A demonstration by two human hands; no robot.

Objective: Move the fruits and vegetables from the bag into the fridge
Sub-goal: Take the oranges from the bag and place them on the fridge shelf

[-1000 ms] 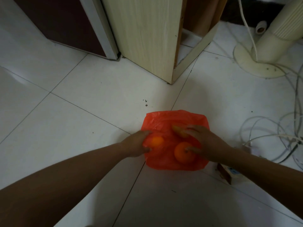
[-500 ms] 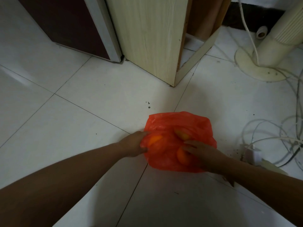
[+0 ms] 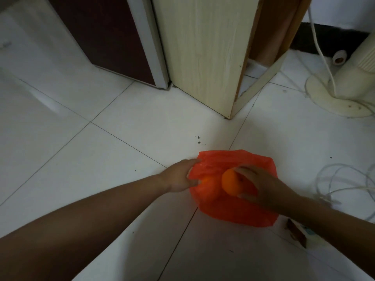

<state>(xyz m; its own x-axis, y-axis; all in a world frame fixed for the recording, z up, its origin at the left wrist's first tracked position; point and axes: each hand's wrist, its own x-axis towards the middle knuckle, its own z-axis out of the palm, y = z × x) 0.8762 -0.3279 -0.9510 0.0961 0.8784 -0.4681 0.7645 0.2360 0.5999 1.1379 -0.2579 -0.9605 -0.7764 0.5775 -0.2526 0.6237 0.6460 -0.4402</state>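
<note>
A red plastic bag (image 3: 239,211) lies on the white tiled floor. My right hand (image 3: 261,185) grips an orange (image 3: 230,184) just above the bag, fingers curled round it. My left hand (image 3: 180,176) pinches the bag's left edge. A second orange (image 3: 207,182) shows through the plastic beside my left hand. The dark red fridge (image 3: 105,37) with its white edge stands shut at the upper left.
A pale wooden cabinet (image 3: 203,53) stands next to the fridge. A cream fan base (image 3: 341,98) and loose white cables (image 3: 345,179) lie on the right. A power strip (image 3: 300,234) sits under my right forearm.
My right hand has closed round an orange and lifted it out of the bag. My left hand shifted to the bag's upper left edge. The view moved closer.
</note>
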